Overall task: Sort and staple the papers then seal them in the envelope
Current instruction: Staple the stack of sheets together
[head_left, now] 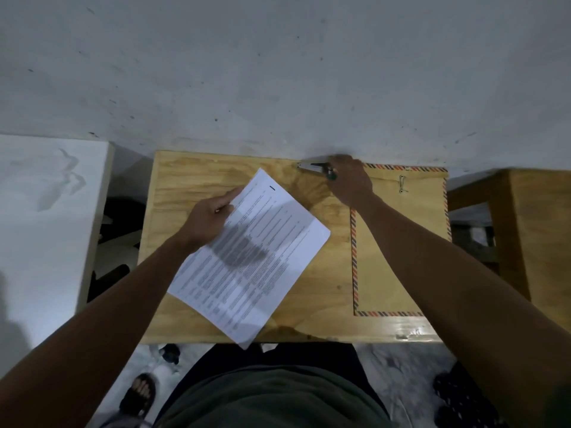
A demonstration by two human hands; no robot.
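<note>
A stack of printed white papers (262, 257) lies at a slant on the wooden table (324, 273), its lower corner hanging over the front edge. My left hand (210, 220) holds the stack's upper left edge, index finger stretched along it. At the table's far edge my right hand (349, 180) grips a metal stapler (312, 167), whose silver nose points left. A brown envelope (398, 242) with a red and blue striped border lies flat at the right, its clasp visible near the top; my right forearm crosses over it.
A grey wall rises right behind the table. A white cabinet (46, 211) stands at the left and a wooden stool (525, 217) at the right. My legs and a sandalled foot (139, 393) show below the table's front edge.
</note>
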